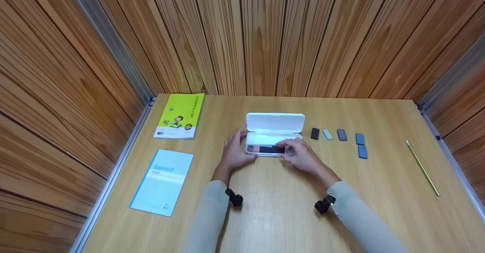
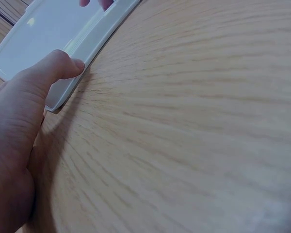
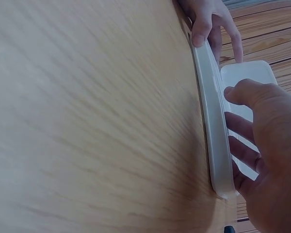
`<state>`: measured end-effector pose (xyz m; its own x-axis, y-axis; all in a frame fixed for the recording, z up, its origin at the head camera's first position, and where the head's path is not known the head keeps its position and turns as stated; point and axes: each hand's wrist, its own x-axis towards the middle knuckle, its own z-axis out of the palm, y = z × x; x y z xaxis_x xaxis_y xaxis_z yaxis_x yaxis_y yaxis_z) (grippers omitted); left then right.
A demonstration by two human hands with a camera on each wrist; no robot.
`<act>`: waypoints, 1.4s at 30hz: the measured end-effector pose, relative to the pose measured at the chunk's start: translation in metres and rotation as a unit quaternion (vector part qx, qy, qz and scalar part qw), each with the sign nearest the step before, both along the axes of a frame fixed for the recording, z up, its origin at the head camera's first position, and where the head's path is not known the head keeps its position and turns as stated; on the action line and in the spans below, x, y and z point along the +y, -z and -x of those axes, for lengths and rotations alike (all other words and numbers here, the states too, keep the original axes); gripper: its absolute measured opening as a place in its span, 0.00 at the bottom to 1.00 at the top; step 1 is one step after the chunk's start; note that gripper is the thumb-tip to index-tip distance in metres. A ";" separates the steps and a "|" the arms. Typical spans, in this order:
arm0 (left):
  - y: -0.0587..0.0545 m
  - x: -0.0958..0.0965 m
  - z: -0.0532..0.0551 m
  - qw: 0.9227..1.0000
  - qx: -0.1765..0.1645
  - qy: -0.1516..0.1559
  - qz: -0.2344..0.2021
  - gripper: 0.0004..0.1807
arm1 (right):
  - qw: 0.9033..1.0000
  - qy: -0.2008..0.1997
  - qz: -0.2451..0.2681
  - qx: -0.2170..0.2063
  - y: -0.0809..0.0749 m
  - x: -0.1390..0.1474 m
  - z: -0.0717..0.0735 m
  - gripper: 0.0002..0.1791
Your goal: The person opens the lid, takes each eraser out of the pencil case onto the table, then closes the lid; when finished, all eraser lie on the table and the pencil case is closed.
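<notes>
A white pencil case (image 1: 275,122) stands on the table with its lid raised at the back. My left hand (image 1: 234,151) grips its left end; in the left wrist view the thumb (image 2: 68,67) presses the front wall. My right hand (image 1: 301,155) is over the right part of the case, fingers reaching inside. In the right wrist view its thumb (image 3: 240,93) stands apart from the fingers, with nothing visible between them; the fingertips are partly hidden. A dark block (image 1: 269,149) lies inside the case, beside something pinkish (image 1: 254,149).
Right of the case lie a black eraser (image 1: 315,133), a pale green eraser (image 1: 327,134) and blue-grey blocks (image 1: 341,135). A gold pencil (image 1: 422,167) lies far right. On the left are a yellow-green book (image 1: 180,113) and a light blue booklet (image 1: 162,183). Wood-panelled walls (image 1: 265,37) enclose the table.
</notes>
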<state>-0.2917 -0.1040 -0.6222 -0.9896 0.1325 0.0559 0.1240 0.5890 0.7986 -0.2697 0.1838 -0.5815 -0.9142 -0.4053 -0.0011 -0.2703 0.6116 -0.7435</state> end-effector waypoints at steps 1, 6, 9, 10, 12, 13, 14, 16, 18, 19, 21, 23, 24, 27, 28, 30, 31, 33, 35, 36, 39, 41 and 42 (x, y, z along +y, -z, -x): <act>0.000 0.000 0.000 1.000 -0.001 -0.002 -0.001 0.62 | 1.000 0.000 -0.001 -0.001 0.000 0.000 -0.001 0.23; -0.001 0.000 -0.001 1.000 0.002 -0.005 -0.001 0.63 | 1.000 -0.002 0.005 -0.008 0.001 0.001 0.000 0.22; -0.001 0.000 -0.001 1.000 0.000 -0.002 0.001 0.63 | 1.000 -0.001 0.010 -0.016 0.002 0.001 0.001 0.22; 0.000 0.000 -0.001 1.000 0.002 -0.001 0.002 0.63 | 1.000 0.000 0.012 -0.018 0.002 0.001 0.001 0.22; -0.001 0.000 -0.002 1.000 0.000 0.002 0.002 0.63 | 1.000 0.005 0.016 -0.019 0.002 0.002 0.001 0.22; 0.000 0.000 -0.001 1.000 0.000 0.004 0.001 0.63 | 1.000 0.007 0.016 -0.018 0.002 0.002 0.000 0.22; 0.000 0.000 -0.001 1.000 0.002 0.005 -0.001 0.63 | 1.000 0.009 0.014 -0.017 0.002 0.002 0.000 0.23; 0.001 0.000 0.000 1.000 0.004 0.008 -0.003 0.63 | 1.000 0.011 0.012 -0.018 0.003 0.003 0.000 0.23; 0.001 0.000 0.000 1.000 0.009 0.010 -0.005 0.63 | 1.000 0.010 0.009 -0.018 0.004 0.002 0.001 0.22; 0.001 -0.001 0.001 1.000 0.011 0.010 -0.005 0.63 | 1.000 0.007 0.005 -0.014 0.005 0.002 0.001 0.21; 0.002 -0.001 0.001 1.000 0.013 0.010 -0.004 0.63 | 1.000 0.003 0.004 -0.013 0.006 0.002 0.001 0.21; 0.002 -0.001 0.001 1.000 0.013 0.010 -0.001 0.62 | 1.000 -0.003 0.001 -0.012 0.006 0.002 0.002 0.20; 0.001 0.000 0.001 1.000 0.012 0.010 -0.001 0.62 | 1.000 -0.006 0.000 -0.011 0.006 0.002 0.002 0.20; 0.001 0.000 0.000 1.000 0.007 0.009 0.002 0.62 | 1.000 -0.011 -0.003 -0.011 0.006 0.002 0.001 0.20; 0.000 0.000 0.000 1.000 0.006 0.009 0.002 0.62 | 1.000 -0.012 -0.005 -0.007 0.006 0.002 0.001 0.20; 0.000 0.000 -0.001 1.000 0.003 0.007 0.000 0.63 | 1.000 -0.012 -0.009 0.003 0.006 0.002 0.000 0.20; -0.001 0.000 -0.001 1.000 0.002 0.006 -0.001 0.63 | 1.000 -0.011 -0.011 0.009 0.006 0.002 0.000 0.20; 0.000 0.000 -0.001 1.000 -0.001 0.005 -0.002 0.63 | 1.000 -0.008 -0.015 0.020 0.005 0.001 -0.001 0.20; 0.000 0.000 0.000 1.000 0.001 0.004 -0.003 0.63 | 0.999 -0.009 -0.019 0.026 0.005 0.000 -0.001 0.21; 0.000 0.000 0.000 1.000 0.004 0.004 -0.003 0.63 | 0.999 -0.010 -0.020 0.027 0.006 0.000 -0.001 0.21; 0.000 -0.001 0.000 1.000 0.009 0.006 -0.003 0.63 | 1.000 -0.010 -0.019 0.020 0.007 -0.001 0.000 0.22; 0.001 -0.001 0.000 1.000 0.009 0.007 -0.004 0.63 | 1.000 -0.010 -0.017 0.009 0.008 -0.002 0.001 0.24; 0.001 -0.001 0.000 1.000 0.008 0.008 -0.005 0.63 | 1.000 -0.009 -0.016 0.004 0.008 -0.003 0.001 0.24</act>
<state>-0.2914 -0.1045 -0.6230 -0.9864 0.1469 0.0732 0.1458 0.5792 0.8020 -0.2711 0.1808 -0.5899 -0.9066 -0.4218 -0.0079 -0.2870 0.6304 -0.7213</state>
